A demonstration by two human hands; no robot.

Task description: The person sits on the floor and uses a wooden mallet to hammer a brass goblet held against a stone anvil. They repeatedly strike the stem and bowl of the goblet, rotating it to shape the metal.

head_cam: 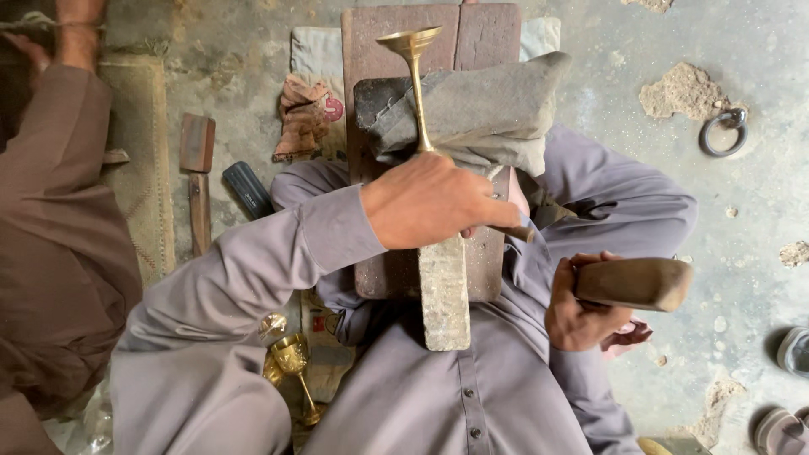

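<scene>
The brass goblet [413, 76] lies with its stem across the grey stone bar [444, 291], cup end reaching over the cloth-wrapped block beyond the bar. A mallet blow landing off-line could bend the thin stem or hit the fingers beside it. The left hand [434, 202] is closed around the stem over the bar. The right hand [581, 307], right of the bar, grips a wooden mallet [636, 282] tightly.
</scene>
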